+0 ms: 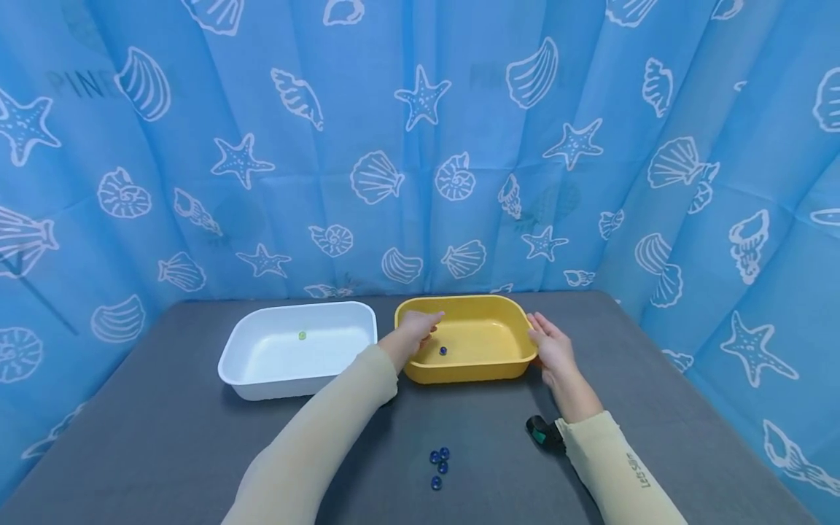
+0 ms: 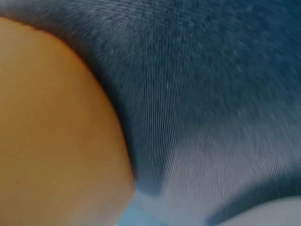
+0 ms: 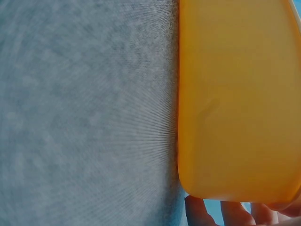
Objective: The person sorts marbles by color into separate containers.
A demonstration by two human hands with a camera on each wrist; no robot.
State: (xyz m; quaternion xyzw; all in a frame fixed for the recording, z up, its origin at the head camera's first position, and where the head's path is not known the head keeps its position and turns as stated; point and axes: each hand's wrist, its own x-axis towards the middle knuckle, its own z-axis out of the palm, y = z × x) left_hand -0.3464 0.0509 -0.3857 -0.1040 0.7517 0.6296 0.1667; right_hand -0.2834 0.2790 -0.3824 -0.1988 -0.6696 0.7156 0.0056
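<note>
Yellow tray [image 1: 472,373] lying between left hand [image 1: 418,328] and right hand [image 1: 553,346], long axis running hand to hand

Blue curtain with white shell and starfish outlines is hanging behind, creased fabric. Tabletop [image 1: 492,452] is wearing grey, fine-ribbed cloth. White tray [image 1: 282,388] is sitting left of the yellow one, near but apart; both are looking like smooth plastic, rounded rectangles, the yellow faintly glossy. Right hand is holding the yellow tray's right end, fingers wrapping the rim. Left hand is lying over the left end; can't tell whether its fingers are gripping. Small blue bead [image 1: 442,351] is resting inside, just right of the left fingers and nearer the wearer; left hand is the closer one. Four blue beads [image 1: 442,467] are clustering out front, shiny, roundish. Pale green bead [image 1: 302,335] is lying inside the white tray.
</note>
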